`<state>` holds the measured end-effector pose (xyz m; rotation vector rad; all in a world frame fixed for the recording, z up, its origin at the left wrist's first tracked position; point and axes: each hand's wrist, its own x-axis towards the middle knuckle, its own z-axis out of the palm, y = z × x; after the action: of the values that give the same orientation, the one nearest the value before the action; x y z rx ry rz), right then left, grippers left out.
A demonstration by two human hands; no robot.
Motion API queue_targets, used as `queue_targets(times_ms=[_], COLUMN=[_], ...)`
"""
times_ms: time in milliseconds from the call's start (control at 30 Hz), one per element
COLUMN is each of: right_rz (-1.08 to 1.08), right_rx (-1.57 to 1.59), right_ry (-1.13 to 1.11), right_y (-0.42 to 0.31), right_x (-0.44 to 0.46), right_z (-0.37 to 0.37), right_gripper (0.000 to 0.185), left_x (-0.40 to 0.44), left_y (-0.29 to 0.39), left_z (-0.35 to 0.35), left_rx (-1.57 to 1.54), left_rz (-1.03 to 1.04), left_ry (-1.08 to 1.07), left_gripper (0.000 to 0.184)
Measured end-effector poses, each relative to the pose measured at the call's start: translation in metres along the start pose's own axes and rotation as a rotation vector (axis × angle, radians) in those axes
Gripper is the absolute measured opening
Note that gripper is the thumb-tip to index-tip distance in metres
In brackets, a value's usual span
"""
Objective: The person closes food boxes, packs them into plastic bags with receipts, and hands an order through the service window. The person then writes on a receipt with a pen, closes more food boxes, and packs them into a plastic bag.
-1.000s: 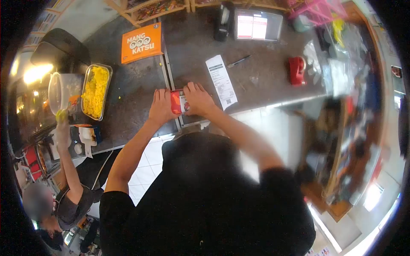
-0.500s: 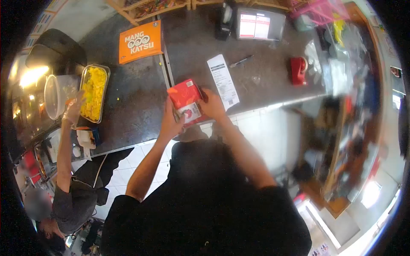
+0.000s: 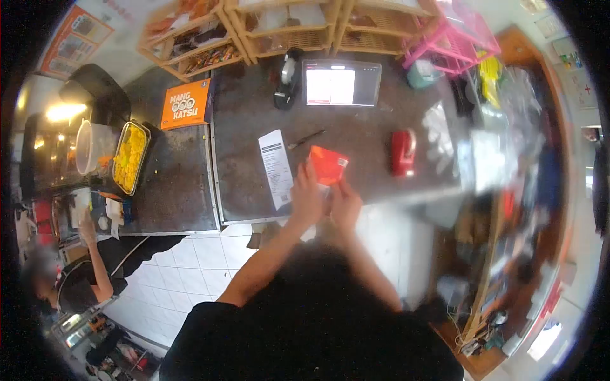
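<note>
Both my hands hold a small red printed box [image 3: 328,166] above the front edge of the dark counter. My left hand [image 3: 306,198] grips it along the left side, fingers reaching up its face. At the lower right corner, my right hand [image 3: 345,202] has its fingers closed on the box. A pale square label shows on the upper right of the red surface. To the left of my hands lies a long printed receipt [image 3: 276,170], and beyond it a dark pen [image 3: 306,139].
An orange box [image 3: 185,105] and a tray of yellow food [image 3: 131,159] are on the left. A tablet [image 3: 341,84] stands behind, near wooden racks [image 3: 289,35]. A red tape dispenser [image 3: 403,153] sits right. Far left, a co-worker's gloved hand [image 3: 86,227] is by the counter.
The view has turned right. My hands have carried the red box from left of the receipt to its right. The co-worker's hand has moved away from the yellow food tray.
</note>
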<state>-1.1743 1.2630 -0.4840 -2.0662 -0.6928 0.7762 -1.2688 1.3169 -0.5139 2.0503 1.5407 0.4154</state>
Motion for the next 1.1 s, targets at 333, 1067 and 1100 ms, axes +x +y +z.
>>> queue_targets(times_ms=[333,1067,1100], right_rz=[-0.465,0.188,-0.046], right_rx=[-0.505,0.256,0.261], right_ry=[0.64,0.13,0.048], right_y=[0.128,0.181,0.17], right_x=[0.18,0.124,0.109], right_z=[-0.185,-0.155,-0.138], right_gripper=[0.037,0.017,0.021], left_x=[0.011,0.018,0.023], left_y=[0.071,0.084,0.089], left_z=[0.007,0.028,0.026], left_rx=[0.287,0.33,0.339], left_rz=[0.028,0.122,0.093], left_ry=[-0.28,-0.308,-0.35], left_gripper=[0.114,0.104,0.106])
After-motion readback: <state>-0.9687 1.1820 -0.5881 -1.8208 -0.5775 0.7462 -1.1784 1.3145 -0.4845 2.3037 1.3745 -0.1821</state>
